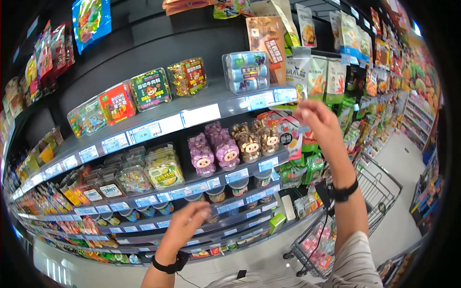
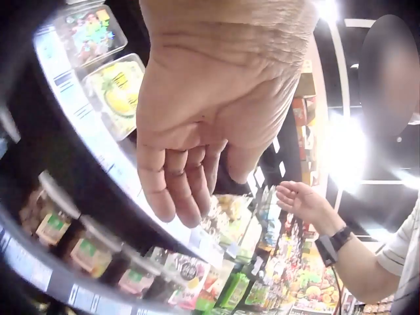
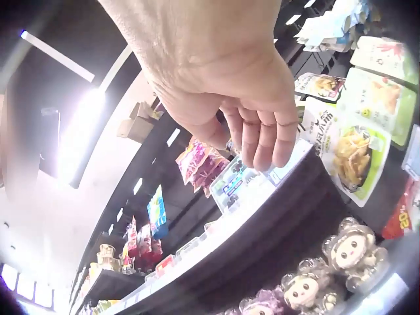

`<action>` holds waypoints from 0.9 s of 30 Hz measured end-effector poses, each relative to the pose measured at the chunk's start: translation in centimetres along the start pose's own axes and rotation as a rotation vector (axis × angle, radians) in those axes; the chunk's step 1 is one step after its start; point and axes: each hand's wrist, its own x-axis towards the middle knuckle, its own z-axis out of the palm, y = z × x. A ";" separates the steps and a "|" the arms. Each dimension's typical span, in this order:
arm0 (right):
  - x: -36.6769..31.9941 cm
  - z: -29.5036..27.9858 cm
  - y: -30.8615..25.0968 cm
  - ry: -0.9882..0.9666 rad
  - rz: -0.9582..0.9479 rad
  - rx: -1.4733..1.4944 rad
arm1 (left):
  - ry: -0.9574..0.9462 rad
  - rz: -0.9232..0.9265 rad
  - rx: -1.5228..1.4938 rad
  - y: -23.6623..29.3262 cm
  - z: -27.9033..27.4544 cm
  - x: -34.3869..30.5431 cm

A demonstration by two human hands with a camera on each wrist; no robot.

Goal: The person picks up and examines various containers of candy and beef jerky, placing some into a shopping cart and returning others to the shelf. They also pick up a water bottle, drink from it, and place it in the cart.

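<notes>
My right hand (image 1: 319, 122) is raised beside the right end of the upper shelf, fingers loosely bent and holding nothing. Nearest to it are the blue-white price labels (image 1: 259, 101) and hanging snack pouches (image 1: 317, 77). In the right wrist view its fingertips overlap a clear pack of blue rolls (image 3: 235, 187). Lower down, my left hand (image 1: 187, 223) hovers before the lower shelves, its fingers relaxed with nothing in them. Above it stand purple character-shaped tubs (image 1: 201, 156) and brown ones (image 1: 249, 144). A yellow-labelled clear box (image 2: 121, 92) shows beside that hand in the left wrist view.
Clear candy boxes (image 1: 151, 89) line the upper shelf. Small lidded cups (image 1: 216, 194) stand on a lower one. A wire shopping cart (image 1: 379, 192) with pink packs (image 1: 319, 245) stands at my right. Shelf edges (image 1: 192, 115) run across in front of me.
</notes>
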 end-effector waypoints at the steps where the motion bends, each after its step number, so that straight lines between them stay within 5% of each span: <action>1: 1.1 0.7 -0.2 0.035 -0.046 0.003 | 0.049 0.084 -0.001 1.3 -0.7 0.5; 9: 8.2 2.6 1.4 0.131 -0.269 -0.099 | 0.387 0.774 0.248 11.7 -2.6 7.5; 15: 10.6 2.9 4.1 0.105 -0.359 -0.110 | 0.493 0.946 0.567 16.1 -0.7 15.2; 18: 11.0 3.1 5.0 0.092 -0.391 -0.099 | 0.583 0.998 0.719 16.4 0.1 19.5; 23: 11.2 3.0 5.3 0.056 -0.390 -0.133 | 0.593 0.756 0.790 16.6 1.8 23.9; 27: 11.4 3.2 5.5 0.048 -0.435 -0.132 | 0.583 0.748 0.765 16.4 2.7 25.6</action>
